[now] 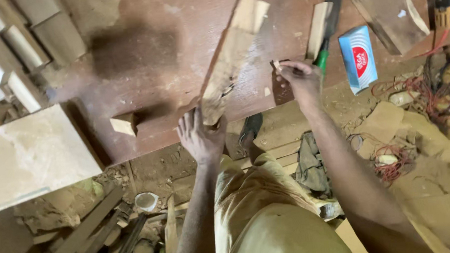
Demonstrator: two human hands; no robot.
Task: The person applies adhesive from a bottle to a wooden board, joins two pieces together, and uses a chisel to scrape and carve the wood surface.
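Head view: a long wooden board (233, 56) is steadied on the brown bench (167, 67) by two hands.

The board is laid diagonally, its near end gripped by the left hand (200, 136), whose grip is closed on that end. A small pale object, too small to identify, is pinched in the narrow grip of the right hand (298, 75), just beside a green-handled chisel (327, 30). A blue and white box (357, 57) and a small wood block (124, 123) are seen nearby.

plank (232, 56): rough, pale raw wood
counter (166, 56): matt reddish-brown board, dusty
box (357, 58): glossy blue-white card
block (124, 123): pale bare wood
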